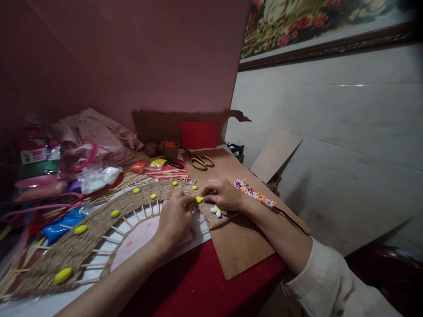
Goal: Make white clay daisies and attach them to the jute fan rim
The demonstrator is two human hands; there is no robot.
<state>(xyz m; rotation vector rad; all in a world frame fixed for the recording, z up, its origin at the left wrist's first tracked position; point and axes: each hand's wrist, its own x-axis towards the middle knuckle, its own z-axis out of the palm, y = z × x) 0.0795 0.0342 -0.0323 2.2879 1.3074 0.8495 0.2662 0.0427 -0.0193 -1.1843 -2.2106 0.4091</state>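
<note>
A curved, fan-like band of woven twine (69, 246) on thin wooden sticks spans the table. Several yellow ovals, seemingly soft clay, are spaced along it, such as the large one (62, 275) at lower left. Near the band's right end, my left hand (175, 218) has its thumb and finger closed at a yellow clay oval (198, 199). From the other side, my right hand (223, 193) pinches close to that same oval; whatever its fingertips hold is hidden. Just below my right hand lies a white-petalled clay flower (218, 211) with a yellow centre.
Gold-handled scissors (202, 163) rest on a brown board (244, 251). Behind my right hand is a flower-patterned glue gun (254, 193) with a black cord. Bags of white clay (101, 179) and blue clay (62, 225), loose sticks and pink cloth (95, 132) crowd the left side.
</note>
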